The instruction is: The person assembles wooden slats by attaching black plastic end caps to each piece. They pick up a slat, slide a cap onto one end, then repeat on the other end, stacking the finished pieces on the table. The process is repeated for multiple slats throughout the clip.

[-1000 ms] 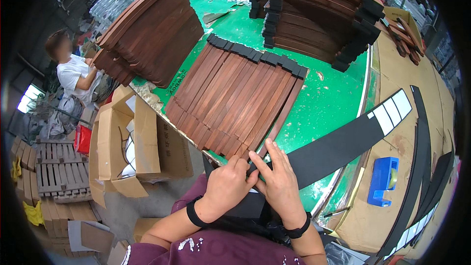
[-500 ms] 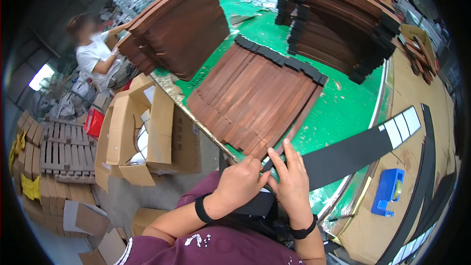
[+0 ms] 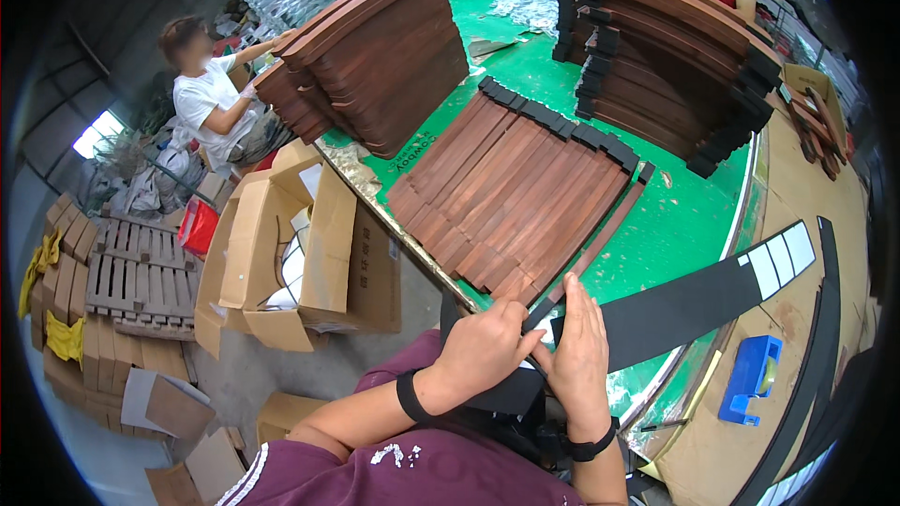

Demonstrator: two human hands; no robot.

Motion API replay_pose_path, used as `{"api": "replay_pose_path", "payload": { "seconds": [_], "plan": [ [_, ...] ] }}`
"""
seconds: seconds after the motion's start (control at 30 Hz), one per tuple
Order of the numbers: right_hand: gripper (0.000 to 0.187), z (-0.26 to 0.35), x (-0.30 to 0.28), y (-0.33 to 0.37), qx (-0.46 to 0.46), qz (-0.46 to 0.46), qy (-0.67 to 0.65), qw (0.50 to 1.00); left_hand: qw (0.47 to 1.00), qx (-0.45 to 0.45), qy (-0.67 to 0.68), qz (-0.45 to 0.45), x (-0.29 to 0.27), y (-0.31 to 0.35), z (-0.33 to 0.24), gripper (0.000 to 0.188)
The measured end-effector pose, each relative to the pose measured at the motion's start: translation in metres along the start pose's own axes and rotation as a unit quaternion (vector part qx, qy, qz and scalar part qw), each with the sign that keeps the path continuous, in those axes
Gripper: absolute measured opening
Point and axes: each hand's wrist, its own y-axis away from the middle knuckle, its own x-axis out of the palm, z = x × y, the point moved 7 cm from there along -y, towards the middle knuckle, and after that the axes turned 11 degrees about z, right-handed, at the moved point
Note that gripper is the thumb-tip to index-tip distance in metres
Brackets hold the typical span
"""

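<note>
A narrow reddish-brown wooden slat point(image 3: 603, 242) lies beside a row of similar slats point(image 3: 511, 192). It has a black piece at its far tip, and its near end reaches between my hands. My left hand point(image 3: 480, 349) is closed, pinching around that near end, where something dark shows. My right hand point(image 3: 578, 356) has its fingers stretched out together along the slat's right side, its thumb toward the left hand. A small white patch shows between the hands; what it belongs to is partly hidden. A wide black strip point(image 3: 670, 314) with white rectangles at one end lies right of my right hand.
The green tabletop point(image 3: 698, 206) carries tall slat stacks point(image 3: 375, 61) at far left and another stack point(image 3: 670, 66) with black ends at far right. A blue tape dispenser point(image 3: 750, 379) stands on the right. An open carton point(image 3: 281, 253) is left; two people work beyond.
The whole view has shifted, so the table appears farther right and lower. The slat at my hands now stands apart from the row, with a gap between. Both hands stay at its near end.
</note>
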Motion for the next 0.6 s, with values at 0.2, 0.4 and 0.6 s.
{"api": "replay_pose_path", "payload": {
  "seconds": [0.2, 0.4, 0.6],
  "plan": [
    [0.103, -0.001, 0.001, -0.001, 0.014, 0.004, 0.044, 0.999, 1.000, 0.008, 0.012, 0.002, 0.002, -0.006, 0.006, 0.029],
    [0.099, 0.002, 0.004, -0.001, 0.001, -0.005, 0.044, 0.999, 0.998, -0.003, 0.065, 0.012, -0.004, -0.004, 0.014, 0.031],
    [0.096, 0.002, 0.003, -0.001, 0.002, -0.003, 0.044, 0.999, 0.997, -0.011, 0.072, 0.021, 0.000, -0.006, 0.011, 0.031]
  ]
}}
